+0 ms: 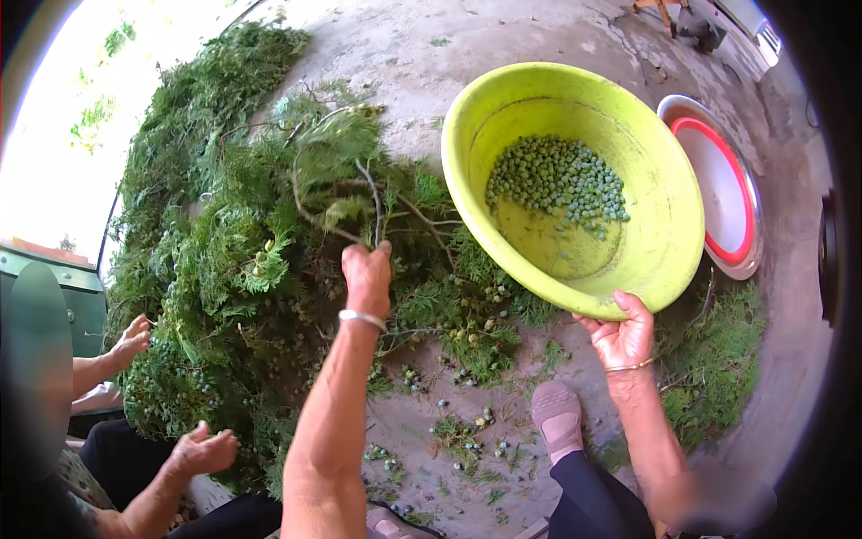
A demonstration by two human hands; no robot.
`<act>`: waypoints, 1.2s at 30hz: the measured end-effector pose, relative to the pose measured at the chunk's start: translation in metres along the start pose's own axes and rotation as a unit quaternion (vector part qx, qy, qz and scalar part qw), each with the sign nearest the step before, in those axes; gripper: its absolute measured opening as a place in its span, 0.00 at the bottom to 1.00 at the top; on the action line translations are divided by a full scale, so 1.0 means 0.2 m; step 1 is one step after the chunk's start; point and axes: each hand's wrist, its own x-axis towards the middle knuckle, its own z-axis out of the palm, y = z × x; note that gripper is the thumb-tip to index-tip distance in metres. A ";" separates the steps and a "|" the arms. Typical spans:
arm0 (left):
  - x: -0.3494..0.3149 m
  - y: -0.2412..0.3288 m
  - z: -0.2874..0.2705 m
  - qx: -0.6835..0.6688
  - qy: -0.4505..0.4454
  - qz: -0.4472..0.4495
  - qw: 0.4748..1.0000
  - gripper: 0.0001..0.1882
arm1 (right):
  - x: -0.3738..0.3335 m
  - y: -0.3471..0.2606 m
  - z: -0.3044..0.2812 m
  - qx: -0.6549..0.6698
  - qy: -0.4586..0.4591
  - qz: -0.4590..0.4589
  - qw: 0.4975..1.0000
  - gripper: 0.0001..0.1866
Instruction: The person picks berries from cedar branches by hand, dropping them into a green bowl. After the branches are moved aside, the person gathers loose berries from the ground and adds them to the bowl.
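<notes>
My right hand (621, 337) grips the near rim of a big yellow-green basin (651, 260), thumb over the edge, and the basin tilts toward me. Inside it lies a heap of small round blue-green cones (557, 180). My left hand (366, 277), with a bracelet at the wrist, is closed round the woody stem of a cut evergreen branch (334, 144). The branch's leafy end looks smeared by motion. Below and around that hand spreads a large pile of green conifer branches (215, 207), some bearing cones.
At the left a co-worker sits by the pile, both hands (202, 449) near it. A red-rimmed white basin (718, 184) stands behind the yellow-green one, at the right. Loose cones and sprigs (462, 440) litter the floor before my shoe (557, 413). More cut greenery (718, 377) lies at the right.
</notes>
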 end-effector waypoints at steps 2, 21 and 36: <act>-0.11 -0.03 0.01 -0.006 0.038 0.051 0.998 0.17 | 0.00 -0.04 -0.04 0.015 0.012 0.005 1.000 0.25; -0.32 0.60 -0.52 -0.026 0.149 0.188 0.970 0.14 | 0.01 -0.01 -0.15 0.030 0.028 0.023 0.999 0.25; -0.17 0.51 -0.15 0.267 0.165 0.536 0.783 0.20 | 0.04 -0.14 -0.04 0.071 0.012 0.011 0.997 0.25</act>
